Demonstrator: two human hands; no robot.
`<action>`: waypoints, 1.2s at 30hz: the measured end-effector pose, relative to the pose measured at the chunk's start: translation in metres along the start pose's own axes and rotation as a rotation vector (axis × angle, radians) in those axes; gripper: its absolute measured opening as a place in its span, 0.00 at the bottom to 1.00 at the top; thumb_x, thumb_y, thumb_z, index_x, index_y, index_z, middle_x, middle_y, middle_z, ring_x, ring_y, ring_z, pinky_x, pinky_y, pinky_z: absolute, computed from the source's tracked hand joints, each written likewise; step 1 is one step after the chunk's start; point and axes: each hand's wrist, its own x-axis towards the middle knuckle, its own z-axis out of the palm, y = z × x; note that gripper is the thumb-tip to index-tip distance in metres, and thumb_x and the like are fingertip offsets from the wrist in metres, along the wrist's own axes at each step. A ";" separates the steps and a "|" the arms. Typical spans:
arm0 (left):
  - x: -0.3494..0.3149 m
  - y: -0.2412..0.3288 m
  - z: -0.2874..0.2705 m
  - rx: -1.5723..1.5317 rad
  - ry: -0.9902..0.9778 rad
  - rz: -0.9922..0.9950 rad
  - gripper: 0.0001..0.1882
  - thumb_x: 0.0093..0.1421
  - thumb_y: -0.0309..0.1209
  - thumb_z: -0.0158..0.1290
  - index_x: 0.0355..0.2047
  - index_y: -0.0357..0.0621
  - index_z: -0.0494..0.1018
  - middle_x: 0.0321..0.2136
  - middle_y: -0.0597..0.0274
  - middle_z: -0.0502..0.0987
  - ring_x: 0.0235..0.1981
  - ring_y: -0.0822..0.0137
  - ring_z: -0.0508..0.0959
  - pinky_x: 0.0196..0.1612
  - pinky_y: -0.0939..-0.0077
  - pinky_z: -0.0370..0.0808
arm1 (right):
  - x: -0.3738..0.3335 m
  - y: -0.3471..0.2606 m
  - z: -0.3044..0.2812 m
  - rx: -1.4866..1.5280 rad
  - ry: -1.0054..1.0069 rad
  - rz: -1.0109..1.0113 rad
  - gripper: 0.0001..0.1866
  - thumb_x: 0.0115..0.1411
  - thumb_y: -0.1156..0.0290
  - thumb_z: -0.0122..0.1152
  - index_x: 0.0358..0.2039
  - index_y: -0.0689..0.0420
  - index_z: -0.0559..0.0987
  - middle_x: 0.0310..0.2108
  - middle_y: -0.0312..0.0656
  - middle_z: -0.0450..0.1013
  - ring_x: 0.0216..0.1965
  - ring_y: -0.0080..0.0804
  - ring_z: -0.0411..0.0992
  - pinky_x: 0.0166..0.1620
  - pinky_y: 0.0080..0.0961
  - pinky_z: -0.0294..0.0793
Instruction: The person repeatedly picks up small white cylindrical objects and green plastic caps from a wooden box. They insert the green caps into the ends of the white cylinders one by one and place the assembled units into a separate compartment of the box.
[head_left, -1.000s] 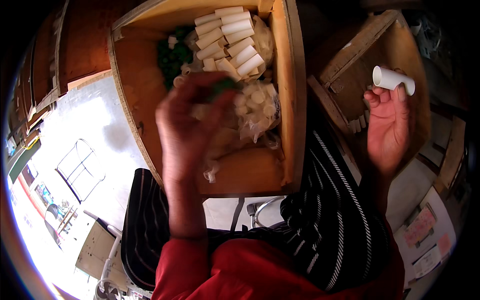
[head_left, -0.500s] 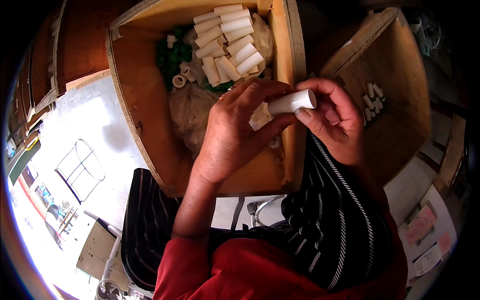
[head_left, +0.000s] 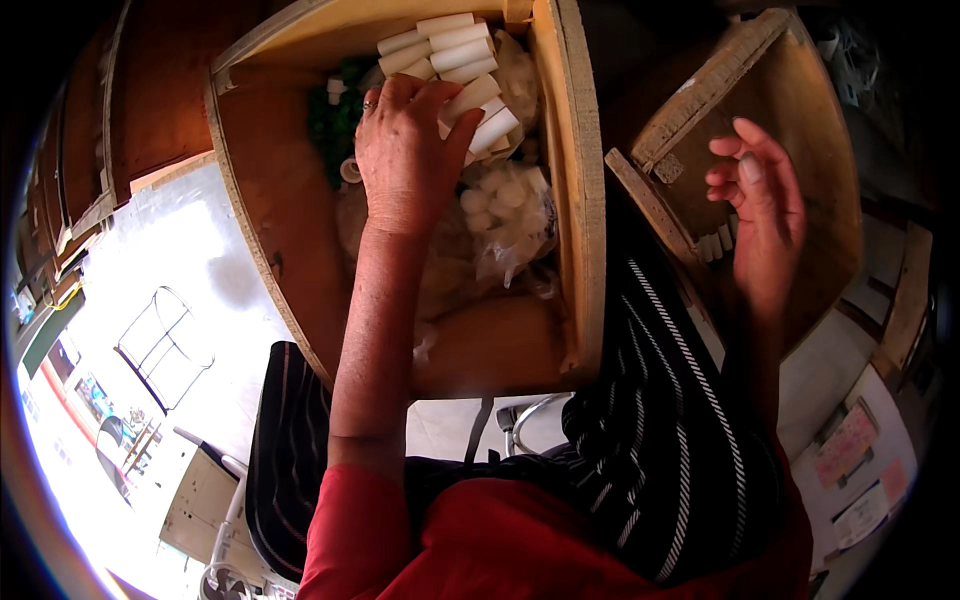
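Near the far end of a deep wooden box (head_left: 285, 230), short white plastic tubes (head_left: 459, 55) lie heaped in rough rows, most of them slanting the same way. The person's left hand (head_left: 405, 150) is right over them, back of the hand up, wrist nearly straight, fingers bent down at the heap and thumb spread out to the right along the tubes. Its grip is part open; I can't tell from here whether the fingertips have hold of a tube, since the hand itself hides them. A ring (head_left: 370, 104) shows on 1 finger.

The left forearm (head_left: 375, 310) reaches almost straight up over the near edge of the box. Beside it, to the right, sits a clear plastic bag (head_left: 505, 205) of round white pieces, and left of the hand are a pile of green pieces (head_left: 330, 125) and a small white collar (head_left: 350, 170).

Well apart, the right hand (head_left: 765, 215) is raised above a 2nd wooden box (head_left: 835, 200), palm turned inward, fingers loosely curled and parted, thumb up, nothing in its grasp. Below it a few white tubes (head_left: 713, 243) show inside that box. Striped trousers (head_left: 660, 420) and a red shirt (head_left: 490, 530) fill the near side.
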 end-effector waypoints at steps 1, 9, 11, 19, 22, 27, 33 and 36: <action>0.001 -0.001 0.003 0.035 -0.005 0.000 0.14 0.49 0.37 0.62 0.35 0.47 0.78 0.33 0.62 0.73 0.39 0.59 0.72 0.43 0.66 0.70 | 0.002 0.003 -0.005 0.000 0.032 0.018 0.16 0.63 0.68 0.52 0.50 0.59 0.73 0.40 0.40 0.75 0.34 0.21 0.72 0.38 0.18 0.70; -0.005 -0.004 0.006 -0.080 0.020 0.012 0.15 0.49 0.34 0.61 0.38 0.49 0.77 0.34 0.60 0.74 0.38 0.55 0.73 0.43 0.63 0.70 | 0.055 0.094 -0.114 -0.338 0.121 0.110 0.18 0.62 0.63 0.55 0.49 0.57 0.74 0.41 0.39 0.75 0.38 0.26 0.73 0.41 0.21 0.71; -0.006 -0.001 0.004 -0.138 0.037 -0.007 0.14 0.50 0.34 0.61 0.38 0.49 0.77 0.35 0.61 0.75 0.38 0.56 0.73 0.43 0.64 0.70 | 0.073 0.147 -0.162 -0.630 0.062 0.063 0.18 0.61 0.63 0.55 0.49 0.57 0.74 0.40 0.42 0.76 0.39 0.31 0.74 0.41 0.25 0.72; -0.016 -0.006 -0.015 -0.320 0.075 -0.140 0.11 0.54 0.26 0.59 0.39 0.48 0.78 0.34 0.70 0.76 0.27 0.78 0.70 0.31 0.84 0.69 | 0.078 0.229 -0.203 -1.364 -0.201 0.113 0.19 0.57 0.61 0.56 0.45 0.59 0.74 0.37 0.54 0.75 0.41 0.51 0.74 0.41 0.42 0.73; -0.017 -0.006 -0.022 -0.441 0.082 -0.213 0.10 0.56 0.26 0.58 0.39 0.47 0.78 0.33 0.71 0.76 0.25 0.81 0.69 0.29 0.87 0.68 | 0.077 0.261 -0.223 -1.427 -0.163 0.031 0.19 0.58 0.59 0.55 0.46 0.57 0.74 0.37 0.54 0.74 0.40 0.52 0.74 0.41 0.45 0.73; -0.023 -0.004 -0.032 -0.496 0.147 -0.258 0.09 0.55 0.24 0.57 0.37 0.46 0.78 0.30 0.71 0.75 0.23 0.81 0.68 0.28 0.87 0.68 | 0.081 0.247 -0.198 -1.462 -0.077 0.179 0.19 0.60 0.55 0.52 0.46 0.52 0.74 0.39 0.51 0.74 0.40 0.53 0.74 0.40 0.46 0.73; -0.031 0.012 -0.039 -0.570 0.066 -0.397 0.09 0.56 0.23 0.58 0.38 0.43 0.78 0.30 0.71 0.77 0.28 0.83 0.72 0.33 0.89 0.69 | 0.076 0.193 -0.172 -1.075 0.091 0.074 0.16 0.60 0.57 0.57 0.44 0.53 0.75 0.38 0.41 0.76 0.37 0.37 0.75 0.40 0.32 0.73; -0.035 0.032 -0.042 -0.733 -0.036 -0.333 0.09 0.55 0.22 0.58 0.38 0.41 0.77 0.31 0.69 0.78 0.29 0.82 0.73 0.34 0.89 0.70 | 0.066 0.151 -0.143 -0.468 0.126 -0.130 0.15 0.58 0.65 0.61 0.45 0.56 0.75 0.36 0.34 0.76 0.33 0.23 0.72 0.38 0.20 0.71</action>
